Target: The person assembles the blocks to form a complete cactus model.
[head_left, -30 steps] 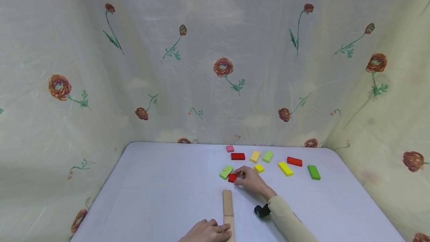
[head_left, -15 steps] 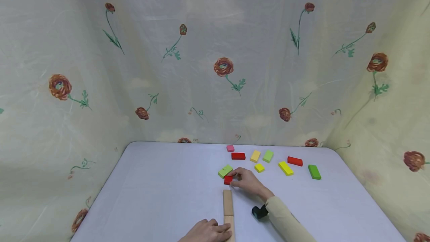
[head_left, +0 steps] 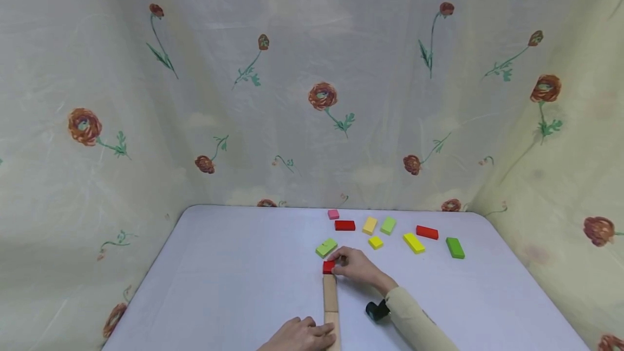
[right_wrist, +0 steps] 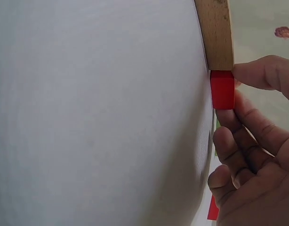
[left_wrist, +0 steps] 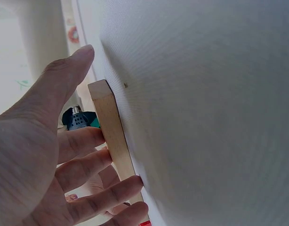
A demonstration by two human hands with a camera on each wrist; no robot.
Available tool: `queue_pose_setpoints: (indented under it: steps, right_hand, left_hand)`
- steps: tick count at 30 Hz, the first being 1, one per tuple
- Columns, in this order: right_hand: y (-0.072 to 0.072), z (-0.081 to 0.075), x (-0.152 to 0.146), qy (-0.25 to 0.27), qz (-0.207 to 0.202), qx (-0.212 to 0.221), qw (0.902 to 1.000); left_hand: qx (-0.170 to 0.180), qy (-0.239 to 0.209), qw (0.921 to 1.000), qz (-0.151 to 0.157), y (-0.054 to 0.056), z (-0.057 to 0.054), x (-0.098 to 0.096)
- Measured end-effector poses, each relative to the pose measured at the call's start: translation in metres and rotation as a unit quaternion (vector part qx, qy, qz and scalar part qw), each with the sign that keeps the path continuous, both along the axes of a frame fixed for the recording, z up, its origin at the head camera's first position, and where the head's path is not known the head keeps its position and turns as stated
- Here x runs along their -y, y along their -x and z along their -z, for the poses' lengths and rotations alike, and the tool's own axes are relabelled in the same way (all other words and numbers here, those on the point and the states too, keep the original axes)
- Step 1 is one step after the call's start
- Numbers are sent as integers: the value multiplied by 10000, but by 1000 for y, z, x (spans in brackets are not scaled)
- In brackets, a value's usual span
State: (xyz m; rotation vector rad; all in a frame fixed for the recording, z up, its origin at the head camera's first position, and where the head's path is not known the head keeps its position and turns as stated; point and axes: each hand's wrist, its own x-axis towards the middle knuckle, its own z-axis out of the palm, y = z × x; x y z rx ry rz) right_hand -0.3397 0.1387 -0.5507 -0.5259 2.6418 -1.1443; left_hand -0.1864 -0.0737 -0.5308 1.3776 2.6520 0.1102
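Note:
Two plain wooden blocks lie end to end in a line: the far one (head_left: 330, 293) and the near one (head_left: 332, 318). My left hand (head_left: 300, 336) rests its fingertips on the near block; in the left wrist view the fingers (left_wrist: 88, 170) reach along the wood's side, thumb held apart. A small red block (head_left: 328, 267) sits at the far end of the line, pinched between thumb and fingers of my right hand (head_left: 359, 267). In the right wrist view this red block (right_wrist: 222, 89) meets the wooden end squarely, its faces nearly flush in width.
Just beyond is a light green block (head_left: 326, 248). Farther back lie a pink block (head_left: 333, 214), a dark red block (head_left: 345, 225), a small yellow block (head_left: 376, 242) and several other coloured blocks, with a green one (head_left: 455, 248) rightmost. A floral curtain (head_left: 234, 102) surrounds the table.
My right hand has moved the red block left and toward me, from beside the light green block to the wooden line's far end. The left hand has stayed put.

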Motion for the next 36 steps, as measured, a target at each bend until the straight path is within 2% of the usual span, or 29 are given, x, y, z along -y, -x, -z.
queue_pose_setpoints:
  steps: [10, 20, 24, 28, 36]
  right_hand:
    - [-3, 0, -1, 40, -207, 6, 9998]
    - [-4, -1, -5, 166, -116, -65, 9998]
    - [-3, -3, -11, 384, 177, -187, 9989]
    - [0, -7, -22, 594, 674, -419, 9951]
    - [11, -23, -56, 899, 1602, -569, 9813]
  left_hand:
    - [17, -48, 10000, -34, 0, -1, 1]
    - [-195, -2, 9998, 14, -1, -1, 0]
    - [-92, 2, 9999, -50, -2, -1, -2]
    - [79, -27, 9999, -138, -3, 0, -2]
    - [-46, -84, 9998, -147, -4, -1, -1]
